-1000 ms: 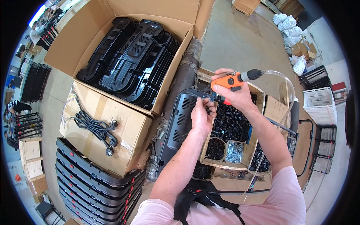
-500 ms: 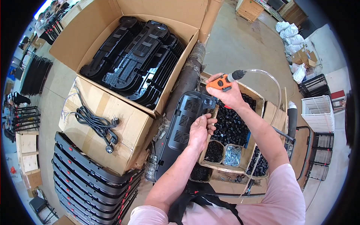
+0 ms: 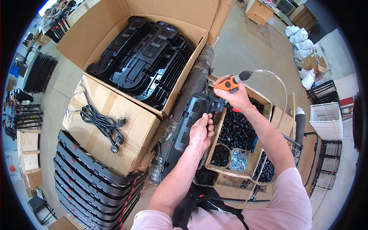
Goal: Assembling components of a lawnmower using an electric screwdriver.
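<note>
Orange-bodied, a power tool (image 3: 229,83) is gripped in the right hand (image 3: 238,99) and is best kept square to the black cover (image 3: 186,124) lying under the curled left hand (image 3: 201,132), whose pinch, if any, cannot be told. Right of that left hand, black plastic pieces (image 3: 235,128) and silver screws (image 3: 238,160) are held in separate compartments of a wooden tray (image 3: 229,171).

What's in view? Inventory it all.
power tool: one, orange, in right hand
hose: one, clear, on tool
vented housing: one, dark grey, at left hand
open carton: one, brown, upper left
mouldings: several, black, in open carton
closed carton: one, brown, left
power cables: bundle, black, on closed carton
curved panels: stack, dark grey, lower left
parts tray: one, tan, centre right
small parts: many, black, in tray
screws: many, silver, in tray
sacks: several, white, upper right
left hand: one, bare, centre
right hand: one, bare, on tool
</note>
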A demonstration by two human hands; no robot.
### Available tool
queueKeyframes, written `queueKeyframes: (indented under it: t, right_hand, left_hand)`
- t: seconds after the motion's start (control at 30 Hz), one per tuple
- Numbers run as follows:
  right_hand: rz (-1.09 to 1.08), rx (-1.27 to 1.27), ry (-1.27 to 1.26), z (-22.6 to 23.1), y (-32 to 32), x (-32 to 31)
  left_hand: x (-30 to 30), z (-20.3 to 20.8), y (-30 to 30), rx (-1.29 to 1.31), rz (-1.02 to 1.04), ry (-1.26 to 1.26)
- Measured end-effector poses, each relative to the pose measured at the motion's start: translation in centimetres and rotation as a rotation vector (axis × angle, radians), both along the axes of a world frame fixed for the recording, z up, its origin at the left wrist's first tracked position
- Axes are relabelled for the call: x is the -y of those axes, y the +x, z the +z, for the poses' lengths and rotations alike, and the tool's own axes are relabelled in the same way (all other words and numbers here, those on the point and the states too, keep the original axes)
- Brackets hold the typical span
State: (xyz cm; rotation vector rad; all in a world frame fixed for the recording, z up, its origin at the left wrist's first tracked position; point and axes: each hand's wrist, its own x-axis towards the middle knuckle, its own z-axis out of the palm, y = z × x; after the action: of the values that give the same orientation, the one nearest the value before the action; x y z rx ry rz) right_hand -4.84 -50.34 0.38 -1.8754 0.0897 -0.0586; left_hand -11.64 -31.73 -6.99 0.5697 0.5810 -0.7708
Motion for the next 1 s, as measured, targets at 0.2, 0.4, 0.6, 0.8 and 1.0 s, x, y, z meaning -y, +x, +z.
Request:
queueKeyframes:
  t: [0.2, 0.4, 0.6, 0.8, 1.0]
  right_hand:
    - [-0.043, -0.036, -0.01, 1.0, -0.7, -1.6]
    - [0.101, 0.028, 0.161, 4.7, -4.3, -2.8]
    - [0.113, 0.032, 0.128, 5.2, -4.3, -3.7]
    - [0.129, 0.043, 0.132, 4.4, -3.6, -5.8]
    - [0.122, 0.07, 0.106, 1.8, -1.9, -7.4]
  left_hand:
    - [0.6, -1.0, 1.3, -0.102, 0.136, -0.085]
    - [0.6, -0.7, 2.9, -0.185, 0.301, -0.167]
    - [-0.3, -1.5, 3.4, -0.164, 0.322, -0.413]
    - [-1.4, -1.5, 3.6, -0.161, 0.324, -0.316]
    - [-0.8, 0.0, 1.4, -0.182, 0.313, -0.286]
